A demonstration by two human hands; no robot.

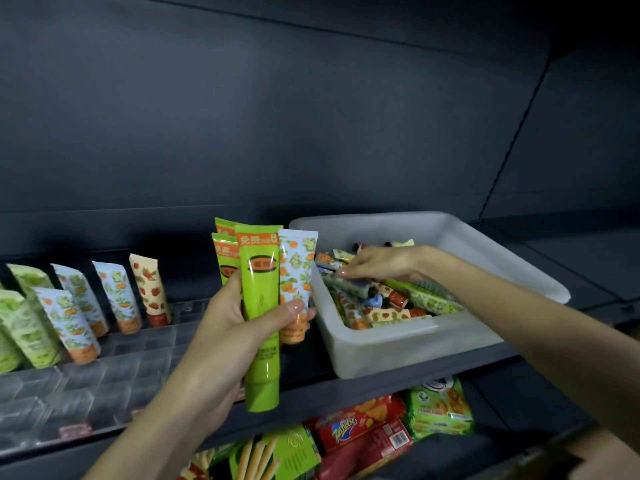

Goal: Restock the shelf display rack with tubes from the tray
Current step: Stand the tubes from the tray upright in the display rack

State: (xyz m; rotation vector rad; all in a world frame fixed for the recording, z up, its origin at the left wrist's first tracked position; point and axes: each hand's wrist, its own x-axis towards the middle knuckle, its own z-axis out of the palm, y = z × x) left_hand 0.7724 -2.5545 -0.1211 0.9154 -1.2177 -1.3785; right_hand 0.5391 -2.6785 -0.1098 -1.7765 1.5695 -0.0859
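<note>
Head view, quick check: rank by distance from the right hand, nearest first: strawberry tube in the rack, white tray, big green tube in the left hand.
1. The white tray: the right hand reaches into it.
2. The big green tube: just left of the tray, held by the left hand.
3. The strawberry tube: farthest left, standing in the rack.

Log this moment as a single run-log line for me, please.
left hand: holds green tubes, floral tube | right hand: reaching into tray, grip unclear | display rack: partly filled
</note>
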